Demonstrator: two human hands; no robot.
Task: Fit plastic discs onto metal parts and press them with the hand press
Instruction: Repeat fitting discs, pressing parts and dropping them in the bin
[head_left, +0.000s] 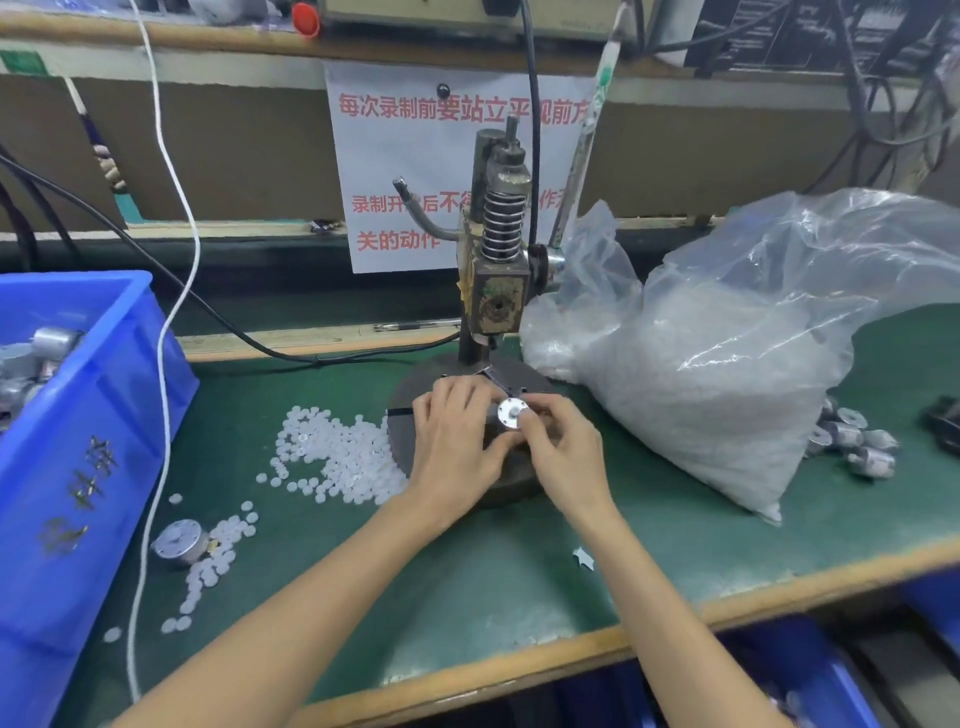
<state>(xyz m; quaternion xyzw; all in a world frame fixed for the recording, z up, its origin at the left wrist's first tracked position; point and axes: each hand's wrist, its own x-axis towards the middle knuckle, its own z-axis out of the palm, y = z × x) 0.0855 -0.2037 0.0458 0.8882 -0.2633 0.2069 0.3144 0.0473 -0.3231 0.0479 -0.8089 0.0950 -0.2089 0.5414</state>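
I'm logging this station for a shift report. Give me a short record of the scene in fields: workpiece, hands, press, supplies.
Workpiece: metal part, round face up, over the press base
Left: left hand grips the metal part
Right: right hand pinches its rim
Press: hand press behind the hands, lever untouched
Loose stock: plastic discs heaped left of the base
Bag: plastic bag, right
Crate: blue crate, far left, metal parts inside

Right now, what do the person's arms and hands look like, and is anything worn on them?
The left hand and right hand are bare, without gloves; I can make out no ring. Neither wrist carries a watch or band. Both forearms are uncovered to the picture's edge, so no sleeve shows.
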